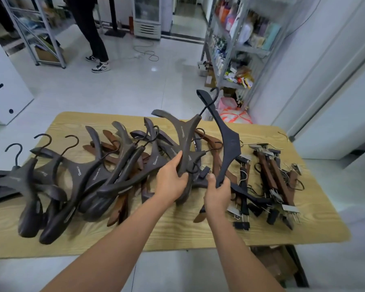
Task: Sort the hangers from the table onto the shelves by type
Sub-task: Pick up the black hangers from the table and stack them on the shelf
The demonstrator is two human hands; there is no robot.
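Far left of the room: a white cabinet (4, 85) & a grey metal rack (51, 63) on the shiny white tile floor (114, 85). A person in dark pants & sneakers (95, 39) stands at the back, near a white cooler w/ a glass door (147, 17). A white cable (144, 52) lies on the floor in front of it.

The light wood surface w/ round corners (177, 234) fills the middle. On its left side is a big messy pile of dark brown hangers w/ fat shoulders (57, 186), some hooks sticking up. Red-brown wooden hangers (118, 213) are mixed in toward the middle.

The left hand (171, 182) has its fingers wrapped round one arm of a dark brown fat hanger (183, 140), held up over the pile. Just beside it, the right hand (217, 194) has its fingers wrapped round the low end of a thin flat black hanger (230, 144), also up off the surface. The two lifted hangers cross near the top.

On the right side of the surface, hangers w/ metal clips (270, 175), black & red-brown, lie in a heap.

Right of the room: tall grey metal shelves (253, 49) full of bottles & packets, a pink & orange bag (234, 114) on the floor below, then a white wall (325, 81).
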